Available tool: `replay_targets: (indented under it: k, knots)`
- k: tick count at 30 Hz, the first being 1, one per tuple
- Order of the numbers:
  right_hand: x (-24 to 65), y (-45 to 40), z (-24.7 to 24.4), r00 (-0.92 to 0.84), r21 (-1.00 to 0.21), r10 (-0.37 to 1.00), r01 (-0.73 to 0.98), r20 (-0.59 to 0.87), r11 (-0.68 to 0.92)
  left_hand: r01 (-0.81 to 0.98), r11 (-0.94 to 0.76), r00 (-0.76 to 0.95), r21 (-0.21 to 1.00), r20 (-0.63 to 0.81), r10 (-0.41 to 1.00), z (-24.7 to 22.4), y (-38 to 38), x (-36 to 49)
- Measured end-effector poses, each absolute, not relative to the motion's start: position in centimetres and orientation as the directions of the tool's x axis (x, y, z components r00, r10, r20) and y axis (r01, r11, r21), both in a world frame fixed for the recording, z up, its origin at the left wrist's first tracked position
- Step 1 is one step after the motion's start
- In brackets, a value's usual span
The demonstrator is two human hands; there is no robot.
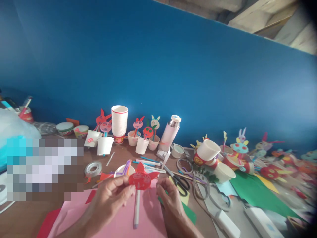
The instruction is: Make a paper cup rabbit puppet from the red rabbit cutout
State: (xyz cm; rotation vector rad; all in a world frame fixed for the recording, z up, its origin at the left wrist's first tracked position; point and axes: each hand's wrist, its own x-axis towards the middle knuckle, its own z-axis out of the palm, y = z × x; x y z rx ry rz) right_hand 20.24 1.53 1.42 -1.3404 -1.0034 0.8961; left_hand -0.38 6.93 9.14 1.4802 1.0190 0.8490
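Note:
My left hand [111, 198] pinches the left edge of a red paper rabbit head [140, 180], a round cutout with pointed ears and a drawn face. To its right, my right hand [169, 198] has its fingers curled together; whether anything small is between them is hidden. Both hands are above a sheet of pink paper [111, 224]. On that sheet lies a pale marker [136, 211], just below the cutout. Behind the left hand stands a white paper cup [119, 171] with bent purple and orange strips at it. Black-handled scissors [182, 185] lie beyond the right hand.
A tape roll [93, 169] lies at left. Along the blue wall [148, 66] stand stacked paper cups [119, 120], several cups with paper rabbit heads, and a pink thermos [170, 132]. Green paper [260, 195], cables and a white power strip [264, 223] crowd the right.

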Motion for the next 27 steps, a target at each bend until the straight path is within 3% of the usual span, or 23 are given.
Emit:
replay_targets:
  k: [1,4,8,19,27]
  knots:
    - [20.3,1.5,1.4,0.329,-0.997,0.942,0.052,0.066,0.051,0.092,0.066,0.475,0.994,-0.102,0.874,8.4,6.6,0.2]
    - [20.6,1.6,1.4,0.279,-0.996,0.957,0.064,0.078,0.062,0.026,0.265,0.555,0.964,-0.235,0.798,5.8,5.9,1.5]
    - [20.8,1.5,1.4,0.17,-0.995,0.982,0.079,0.082,0.069,-0.017,0.368,0.589,0.93,-0.288,0.755,3.1,5.6,2.5]
    - [20.6,0.2,2.4,0.094,-0.958,0.982,0.251,0.165,0.137,0.004,0.369,0.546,0.93,-0.311,0.778,3.0,5.9,2.8]
    - [20.2,1.3,3.0,0.12,-0.877,0.96,0.448,0.254,0.177,0.116,0.355,0.548,0.927,-0.358,0.756,3.2,5.6,2.4]
